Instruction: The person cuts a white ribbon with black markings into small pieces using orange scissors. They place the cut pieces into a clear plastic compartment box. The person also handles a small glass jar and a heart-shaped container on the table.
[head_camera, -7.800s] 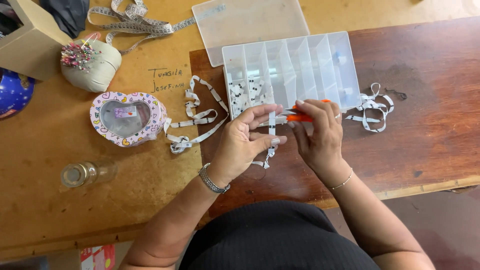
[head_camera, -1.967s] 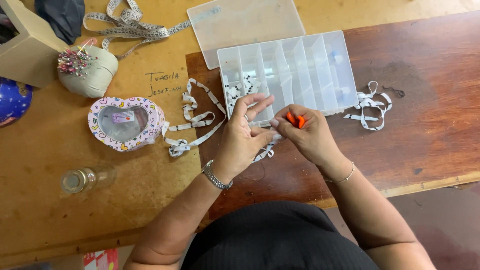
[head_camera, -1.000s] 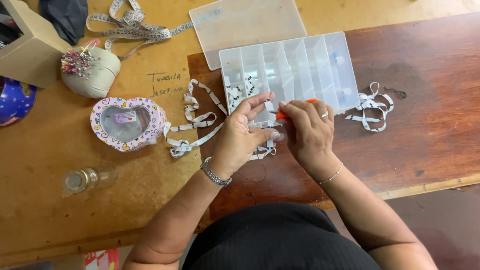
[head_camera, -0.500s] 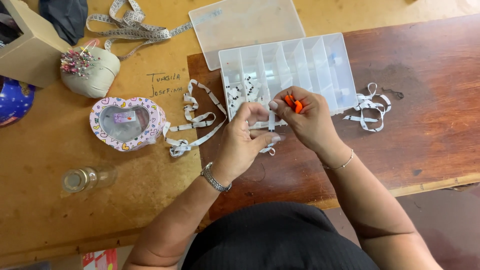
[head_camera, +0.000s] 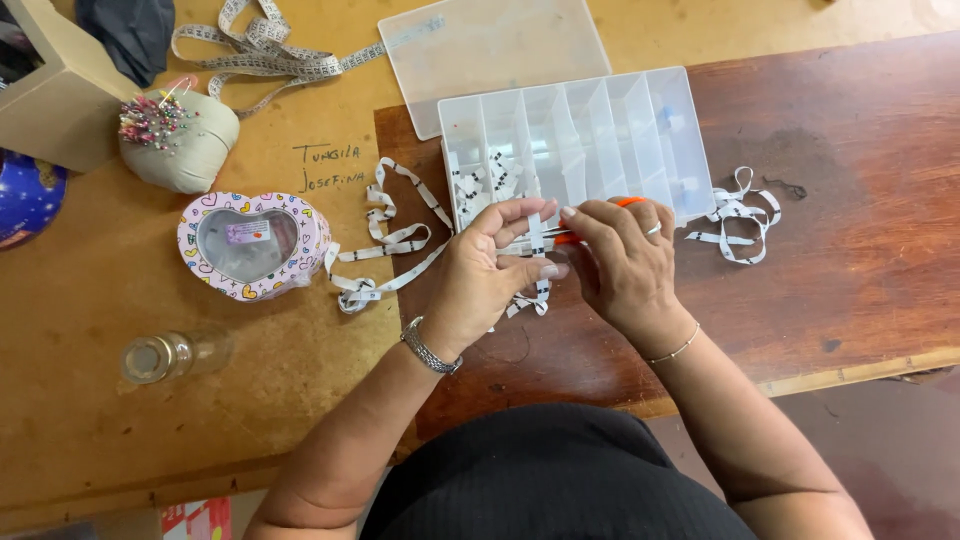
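Both hands sit lower than half a second ago, just below the organizer (head_camera: 600, 130). Left hand (head_camera: 485, 280) pinches the white tape (head_camera: 538, 240) upright between thumb and forefingers; right hand (head_camera: 625, 260) grips orange scissors (head_camera: 570, 237) touching it

Both hands are meeting just below the clear compartment box (head_camera: 570, 140). The left hand (head_camera: 485, 275) is pinching, fingers curled (thumb extended); the right hand (head_camera: 625, 260) is gripping, knuckles up.

One clear compartment box (head_camera: 580, 140), one loose lid (head_camera: 490, 50), one heart-shaped tin (head_camera: 255, 245), one pincushion (head_camera: 180, 140), one small glass bottle (head_camera: 175, 355), two hands.
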